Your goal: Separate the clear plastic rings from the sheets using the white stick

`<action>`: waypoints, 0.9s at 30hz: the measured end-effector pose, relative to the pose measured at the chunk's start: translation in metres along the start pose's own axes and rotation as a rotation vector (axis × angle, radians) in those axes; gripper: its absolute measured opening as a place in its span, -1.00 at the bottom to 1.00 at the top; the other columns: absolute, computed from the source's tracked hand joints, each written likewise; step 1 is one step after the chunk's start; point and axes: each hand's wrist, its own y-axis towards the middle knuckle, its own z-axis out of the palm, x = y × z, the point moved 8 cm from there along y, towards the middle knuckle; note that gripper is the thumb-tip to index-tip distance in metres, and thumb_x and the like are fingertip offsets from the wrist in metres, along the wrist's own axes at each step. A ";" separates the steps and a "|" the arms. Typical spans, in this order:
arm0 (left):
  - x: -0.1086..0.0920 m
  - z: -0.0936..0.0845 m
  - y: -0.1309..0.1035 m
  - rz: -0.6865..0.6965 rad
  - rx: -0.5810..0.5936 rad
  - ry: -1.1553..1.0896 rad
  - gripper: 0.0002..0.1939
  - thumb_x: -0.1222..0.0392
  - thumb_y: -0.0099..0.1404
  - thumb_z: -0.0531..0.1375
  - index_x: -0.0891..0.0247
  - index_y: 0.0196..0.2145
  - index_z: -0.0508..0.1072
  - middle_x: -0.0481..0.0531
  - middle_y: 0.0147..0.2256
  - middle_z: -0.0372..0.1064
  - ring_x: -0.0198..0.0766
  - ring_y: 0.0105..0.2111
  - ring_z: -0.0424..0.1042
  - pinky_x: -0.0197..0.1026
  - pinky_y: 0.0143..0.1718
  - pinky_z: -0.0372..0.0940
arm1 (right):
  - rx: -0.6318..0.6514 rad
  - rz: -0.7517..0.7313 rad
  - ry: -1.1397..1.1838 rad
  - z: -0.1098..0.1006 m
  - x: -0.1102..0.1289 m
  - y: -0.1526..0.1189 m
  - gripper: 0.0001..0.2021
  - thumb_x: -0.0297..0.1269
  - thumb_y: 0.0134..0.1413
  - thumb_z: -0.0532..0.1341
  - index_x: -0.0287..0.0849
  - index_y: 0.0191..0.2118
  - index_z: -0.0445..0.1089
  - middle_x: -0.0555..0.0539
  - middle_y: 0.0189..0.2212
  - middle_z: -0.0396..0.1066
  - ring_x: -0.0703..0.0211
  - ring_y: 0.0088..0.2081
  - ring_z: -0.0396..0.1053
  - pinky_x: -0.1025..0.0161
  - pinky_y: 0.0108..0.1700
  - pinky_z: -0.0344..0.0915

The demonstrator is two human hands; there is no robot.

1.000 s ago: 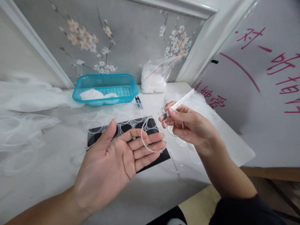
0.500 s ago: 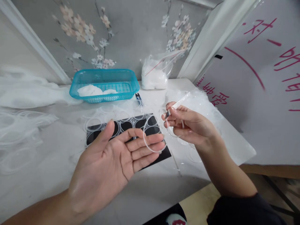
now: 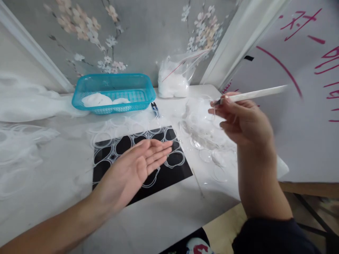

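My left hand (image 3: 136,167) is open, palm turned up and fingers stretched out together, over a black sheet (image 3: 172,181). Thin, pale ring-shaped film cut-outs (image 3: 175,158) lie across that sheet. My right hand (image 3: 249,121) is raised over the table's right side, its fingers closed around a slim white pen-like tool (image 3: 261,93) with a dark tip. A thin pale strand hangs by its fingertips; I cannot make out whether it is a ring. Below lies a heap of clear film pieces (image 3: 202,123).
A blue plastic basket (image 3: 113,107) holding white pieces stands at the back, next to a zip bag (image 3: 173,84) of white material. Small snips (image 3: 155,109) lie in front. White film sheets (image 3: 26,144) cover the left side; a thin stick (image 3: 198,183) lies right of the black sheet.
My right hand has moved up and right with the pen-like tool, which now points outward to the right. The clear ring at my left fingertips is gone from there; my left hand has drawn back slightly.
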 end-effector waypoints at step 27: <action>0.056 -0.042 0.073 0.415 0.309 1.599 -0.28 -0.20 0.39 0.10 0.41 0.28 0.24 0.40 0.32 0.07 0.23 0.36 -0.04 0.25 0.36 -0.18 | 0.292 -0.073 -0.518 0.074 -0.135 -0.014 -0.75 -0.08 0.15 0.25 -0.16 -0.36 0.49 -0.08 -0.38 0.54 0.15 -0.40 0.43 0.22 -0.32 0.30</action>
